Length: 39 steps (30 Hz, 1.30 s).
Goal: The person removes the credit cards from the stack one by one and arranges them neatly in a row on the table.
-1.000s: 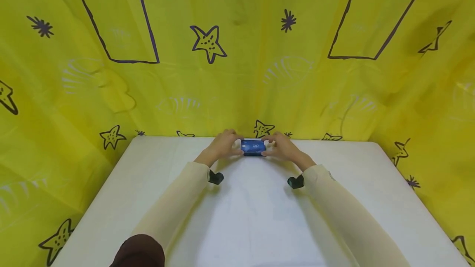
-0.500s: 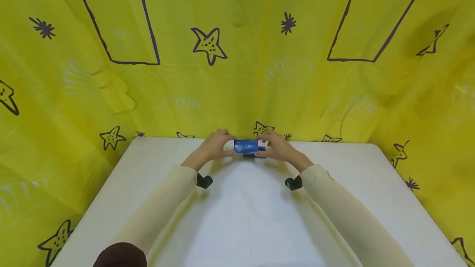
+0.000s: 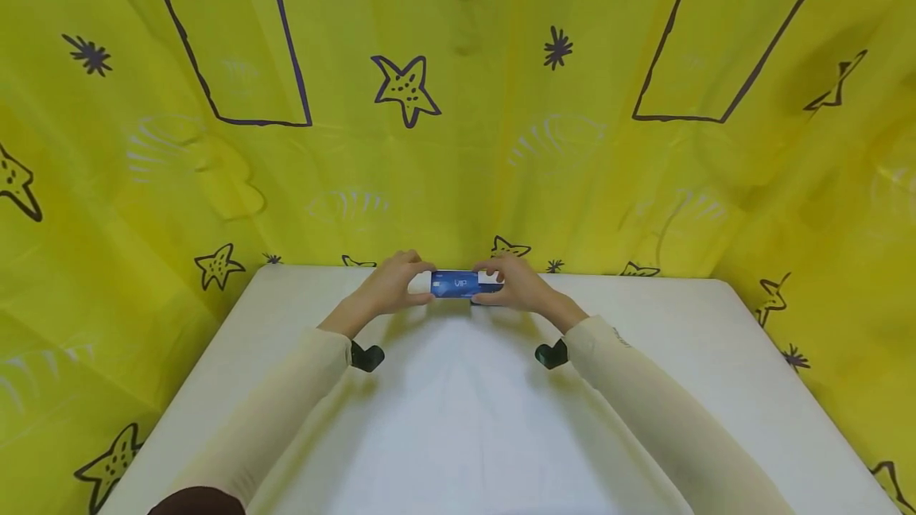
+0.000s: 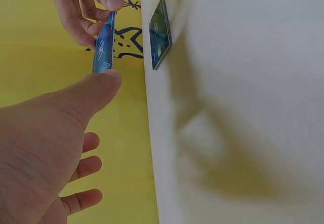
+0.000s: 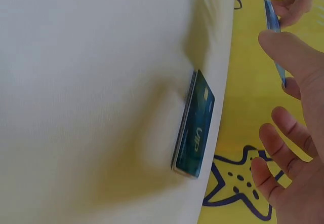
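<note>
Shifted left since earlier: rectangular blue VIP card [image 3: 455, 284], ends pinched by left hand [image 3: 385, 285] and right hand [image 3: 521, 284]. Dark blue-green card stack [image 5: 195, 127] lies apart on white table [image 3: 458, 420].

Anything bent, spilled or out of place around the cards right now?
Nothing stands out. The held card, pinched between left hand and right hand, shows no plain crease, and the stack on the table looks roughly even, with no card spilled beside it. Faint scratches would be too small to tell.
</note>
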Available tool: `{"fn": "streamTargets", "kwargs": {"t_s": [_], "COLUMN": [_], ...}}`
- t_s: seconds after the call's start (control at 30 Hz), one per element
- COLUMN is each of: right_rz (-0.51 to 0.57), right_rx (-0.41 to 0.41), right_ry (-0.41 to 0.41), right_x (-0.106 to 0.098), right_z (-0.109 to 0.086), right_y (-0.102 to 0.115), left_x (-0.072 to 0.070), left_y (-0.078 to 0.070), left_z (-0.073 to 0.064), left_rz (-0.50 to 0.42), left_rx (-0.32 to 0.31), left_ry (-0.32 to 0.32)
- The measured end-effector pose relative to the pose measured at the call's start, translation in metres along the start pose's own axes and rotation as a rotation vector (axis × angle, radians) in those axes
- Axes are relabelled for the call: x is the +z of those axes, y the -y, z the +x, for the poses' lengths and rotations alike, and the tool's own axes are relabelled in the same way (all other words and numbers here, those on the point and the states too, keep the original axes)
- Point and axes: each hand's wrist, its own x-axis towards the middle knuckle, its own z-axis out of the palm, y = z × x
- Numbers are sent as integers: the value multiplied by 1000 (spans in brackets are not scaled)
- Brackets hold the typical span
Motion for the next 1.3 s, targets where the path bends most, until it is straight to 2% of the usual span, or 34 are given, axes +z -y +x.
{"fn": "streamTargets", "kwargs": {"t_s": [0.37, 0.77, 1.0, 1.3], "right_rz": [79, 115, 145, 140], "right_rx": [-36, -46, -48, -39], "right_ry": [-11, 13, 16, 31], "right_x": [22, 44, 61, 82], "right_z": [13, 22, 27, 31], "right_y": [26, 52, 61, 77], "left_x": [-14, -19, -22, -21], "left_y": [16, 31, 38, 48], "left_z": [-37, -71, -88, -111], "left_rz": [39, 39, 48, 50], "left_rx": [55, -1, -9, -41], "left_ry": [-89, -88, -99, -68]}}
